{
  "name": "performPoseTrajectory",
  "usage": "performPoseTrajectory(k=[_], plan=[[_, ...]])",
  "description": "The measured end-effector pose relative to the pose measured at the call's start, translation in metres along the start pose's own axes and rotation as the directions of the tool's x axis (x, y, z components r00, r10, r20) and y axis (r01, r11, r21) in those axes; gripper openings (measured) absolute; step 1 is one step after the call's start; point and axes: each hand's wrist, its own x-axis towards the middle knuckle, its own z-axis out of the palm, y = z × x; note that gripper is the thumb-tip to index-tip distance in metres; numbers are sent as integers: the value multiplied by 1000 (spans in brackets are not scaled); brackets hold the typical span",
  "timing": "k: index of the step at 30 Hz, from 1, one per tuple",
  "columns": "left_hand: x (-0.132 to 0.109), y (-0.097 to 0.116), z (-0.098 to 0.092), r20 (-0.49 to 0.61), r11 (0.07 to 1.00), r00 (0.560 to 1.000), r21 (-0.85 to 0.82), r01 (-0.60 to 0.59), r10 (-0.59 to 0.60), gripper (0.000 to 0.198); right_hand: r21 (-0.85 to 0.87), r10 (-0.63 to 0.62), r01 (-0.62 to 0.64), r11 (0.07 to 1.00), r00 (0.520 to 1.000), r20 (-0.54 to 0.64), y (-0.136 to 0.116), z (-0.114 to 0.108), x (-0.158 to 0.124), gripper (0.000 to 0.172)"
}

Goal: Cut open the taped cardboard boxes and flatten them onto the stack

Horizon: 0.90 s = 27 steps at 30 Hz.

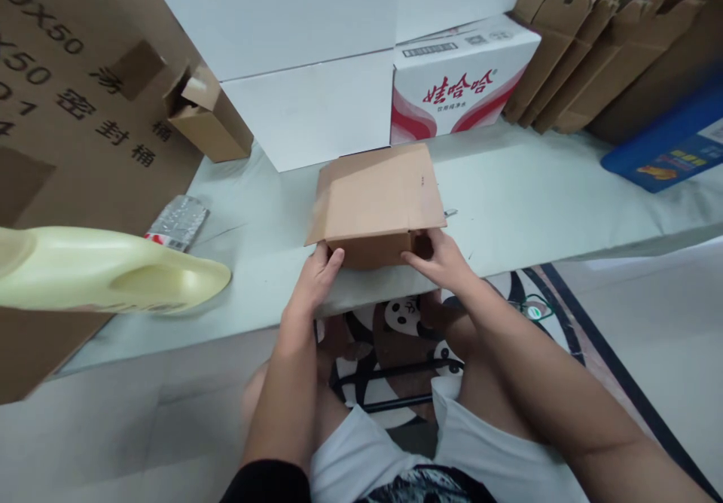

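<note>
A small brown cardboard box [376, 194] rests near the front edge of the pale cloth-covered surface, its wide top flap lying over it. My left hand [318, 277] grips the box's near left corner, thumb on the front wall and fingers tucked under the flap. At the near right corner my right hand [440, 260] holds the box, thumb against the front wall and fingers round the side. A dark gap shows beside the right thumb. What lies inside the box is hidden.
A pale yellow bottle [141, 273] juts in from the left. Behind stand white cartons [333, 111], a red-and-white carton [463, 85] and folded cardboard [604, 51]. A small open box [218, 123], a clear-wrapped packet [179, 221] and a blue box [666, 141] flank the surface [536, 202].
</note>
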Motion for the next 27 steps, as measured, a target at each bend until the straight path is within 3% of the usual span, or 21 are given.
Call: performPoseTrajectory(k=[4,8,11,13,17,20,24,27], plan=[[-4,-1,6,27,996,997,-60,-72,74,75,-32,13,-15,999,999,-52,7,-2,-2,48],[-8,-2,8,-50,983,994,-149,-104,98,64,-18,76,-80,997,985,-158,3,-10,-2,49],[-8,0,6,-152,950,984,-285,-130,89,50,138,174,-148,979,963,-207,0,-16,-1,42],[-7,4,5,-198,915,979,-386,-119,43,43,297,256,-197,934,951,-175,0,-18,1,37],[-6,16,6,-233,877,968,-479,-28,-97,42,511,361,-273,815,929,-79,1,-15,5,44],[-7,21,0,-260,829,958,-557,-46,-122,42,590,354,-243,770,932,-79,-1,-10,10,40],[-7,16,-20,-119,655,985,-756,-11,-121,34,621,374,-182,763,907,-194,1,-11,13,39],[-1,5,-29,-223,722,960,-691,-31,-172,28,652,383,-162,740,899,-211,8,-13,10,39]])
